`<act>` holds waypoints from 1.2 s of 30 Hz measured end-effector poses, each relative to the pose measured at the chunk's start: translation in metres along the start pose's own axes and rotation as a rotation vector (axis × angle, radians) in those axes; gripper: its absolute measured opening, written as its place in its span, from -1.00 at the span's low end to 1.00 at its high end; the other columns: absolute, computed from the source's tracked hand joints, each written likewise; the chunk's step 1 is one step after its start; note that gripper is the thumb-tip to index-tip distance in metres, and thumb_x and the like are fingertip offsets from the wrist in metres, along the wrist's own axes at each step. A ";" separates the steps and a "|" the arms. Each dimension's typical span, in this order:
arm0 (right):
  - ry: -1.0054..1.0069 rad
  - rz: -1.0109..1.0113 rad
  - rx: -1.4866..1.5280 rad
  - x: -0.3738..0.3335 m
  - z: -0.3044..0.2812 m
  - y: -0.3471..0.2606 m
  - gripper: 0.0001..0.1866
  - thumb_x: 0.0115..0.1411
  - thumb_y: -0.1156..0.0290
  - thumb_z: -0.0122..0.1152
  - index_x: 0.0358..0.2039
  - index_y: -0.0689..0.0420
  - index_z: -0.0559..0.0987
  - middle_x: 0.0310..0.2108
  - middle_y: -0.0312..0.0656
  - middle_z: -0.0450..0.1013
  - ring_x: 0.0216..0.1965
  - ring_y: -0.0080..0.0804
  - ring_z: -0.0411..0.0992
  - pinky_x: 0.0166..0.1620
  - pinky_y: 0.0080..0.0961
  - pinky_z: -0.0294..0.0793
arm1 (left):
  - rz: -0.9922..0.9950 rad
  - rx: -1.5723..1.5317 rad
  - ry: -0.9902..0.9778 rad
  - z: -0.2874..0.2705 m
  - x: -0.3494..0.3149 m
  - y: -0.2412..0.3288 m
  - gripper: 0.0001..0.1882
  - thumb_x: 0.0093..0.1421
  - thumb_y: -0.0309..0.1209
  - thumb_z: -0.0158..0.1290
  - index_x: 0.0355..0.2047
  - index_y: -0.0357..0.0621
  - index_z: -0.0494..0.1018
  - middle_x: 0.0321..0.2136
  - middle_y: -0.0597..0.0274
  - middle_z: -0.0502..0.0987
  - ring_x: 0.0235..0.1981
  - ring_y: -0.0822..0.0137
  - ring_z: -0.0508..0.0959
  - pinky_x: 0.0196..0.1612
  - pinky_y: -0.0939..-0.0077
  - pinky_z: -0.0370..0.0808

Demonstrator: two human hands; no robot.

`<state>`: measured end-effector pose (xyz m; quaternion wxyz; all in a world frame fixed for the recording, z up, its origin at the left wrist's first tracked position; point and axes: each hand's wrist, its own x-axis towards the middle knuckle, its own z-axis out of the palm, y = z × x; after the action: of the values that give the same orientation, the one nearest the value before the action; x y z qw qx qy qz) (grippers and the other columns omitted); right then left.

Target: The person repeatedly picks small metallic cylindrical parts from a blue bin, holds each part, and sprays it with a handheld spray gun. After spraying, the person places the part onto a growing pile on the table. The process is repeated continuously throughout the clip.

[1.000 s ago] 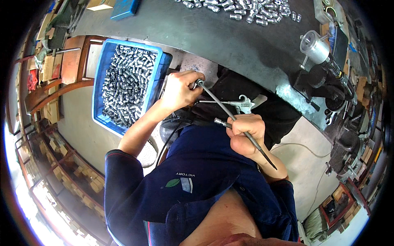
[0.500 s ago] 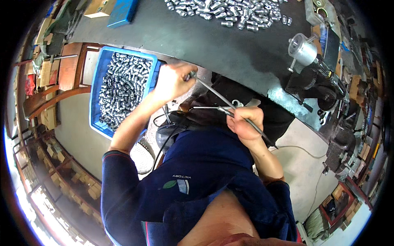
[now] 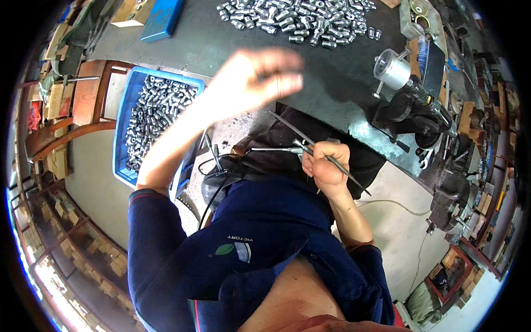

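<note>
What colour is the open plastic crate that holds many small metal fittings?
The plastic crate is blue, best seen in the head view.

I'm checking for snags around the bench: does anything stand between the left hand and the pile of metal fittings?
Nothing visible does. Between the blurred left hand and the pile of metal fittings, only dark bench top shows. The blue box lies left of that gap.

A dark workbench [image 3: 199, 41] spans eleven to three o'clock; a wooden chair [image 3: 89, 93] stands toward ten, pale floor [image 3: 94, 166] lies at nine, and white glare [image 3: 52, 288] edges shelving [image 3: 83, 232] at eight.
</note>
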<state>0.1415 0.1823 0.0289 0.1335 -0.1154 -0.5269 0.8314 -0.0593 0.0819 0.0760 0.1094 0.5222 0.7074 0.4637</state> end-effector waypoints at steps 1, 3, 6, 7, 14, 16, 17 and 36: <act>0.007 0.008 -0.017 0.000 0.002 0.000 -0.69 -0.13 0.52 -0.04 -0.83 0.10 0.06 -0.84 -0.27 0.09 -0.76 -0.61 0.04 -0.70 -0.67 0.00 | -0.036 -0.031 -0.164 0.008 -0.018 -0.003 -0.70 0.16 -0.21 0.09 -0.27 -0.21 0.52 -0.48 0.20 0.57 -0.38 0.46 0.55 -0.33 0.54 0.48; -0.016 0.069 0.041 0.002 0.002 0.002 -0.69 -0.13 0.49 -0.02 -0.82 0.10 0.07 -0.83 -0.26 0.09 -0.75 -0.61 0.04 -0.70 -0.66 0.00 | -0.214 -0.211 -0.379 0.018 -0.043 0.000 -0.69 0.19 -0.19 0.06 -0.33 -0.22 0.53 -0.58 0.26 0.53 -0.49 0.46 0.52 -0.43 0.54 0.46; -0.039 0.109 0.109 0.002 0.000 0.009 -0.68 -0.13 0.46 0.00 -0.81 0.09 0.07 -0.81 -0.28 0.09 -0.75 -0.61 0.02 -0.69 -0.66 0.00 | -0.514 -0.669 -0.376 0.038 -0.064 0.007 -0.64 0.24 -0.18 0.00 -0.48 -0.27 0.52 -0.70 0.34 0.45 -0.65 0.51 0.44 -0.57 0.63 0.38; -0.045 0.113 0.127 0.002 -0.001 0.011 -0.68 -0.12 0.45 0.01 -0.81 0.08 0.07 -0.81 -0.29 0.08 -0.75 -0.61 0.01 -0.69 -0.66 0.00 | -0.505 -0.728 -0.339 0.045 -0.066 0.006 -0.59 0.25 -0.19 -0.02 -0.59 -0.27 0.46 -0.72 0.31 0.43 -0.70 0.53 0.41 -0.63 0.68 0.33; -0.023 0.191 0.313 0.003 -0.003 0.010 -0.75 -0.12 0.57 -0.10 -0.82 0.13 0.11 -0.80 -0.24 0.11 -0.75 -0.60 0.03 -0.67 -0.64 0.02 | -0.678 -1.394 -0.282 0.058 -0.073 -0.005 -0.63 0.23 -0.22 0.01 -0.59 -0.27 0.43 -0.70 0.21 0.44 -0.68 0.37 0.49 -0.61 0.56 0.44; -0.052 0.190 0.310 0.004 -0.004 0.011 -0.77 -0.12 0.59 -0.12 -0.81 0.13 0.12 -0.80 -0.24 0.10 -0.74 -0.60 0.03 -0.67 -0.63 0.02 | -0.646 -1.275 -0.139 0.053 -0.075 -0.018 -0.67 0.24 -0.27 0.00 -0.52 -0.31 0.44 -0.61 0.16 0.50 -0.61 0.34 0.53 -0.52 0.51 0.50; -0.044 0.183 0.282 0.005 -0.002 0.010 -0.77 -0.13 0.59 -0.12 -0.81 0.13 0.12 -0.79 -0.24 0.11 -0.74 -0.60 0.03 -0.67 -0.63 0.02 | -0.602 -1.151 -0.112 0.049 -0.079 -0.022 -0.72 0.24 -0.32 -0.01 -0.47 -0.33 0.45 -0.59 0.14 0.51 -0.59 0.35 0.54 -0.51 0.53 0.50; -0.028 0.219 0.157 0.003 0.012 0.022 -0.76 -0.09 0.57 -0.18 -0.78 0.06 0.06 -0.76 -0.34 0.02 -0.69 -0.61 -0.02 -0.64 -0.67 -0.03 | -0.401 -1.039 -0.185 0.051 -0.090 -0.005 -0.88 0.17 -0.57 0.03 -0.32 -0.42 0.47 -0.48 0.15 0.55 -0.45 0.43 0.56 -0.33 0.56 0.53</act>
<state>0.1323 0.1648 0.0138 0.0433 -0.1496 -0.4464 0.8812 0.0088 0.0340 0.0149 0.4995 0.2937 0.4591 0.6734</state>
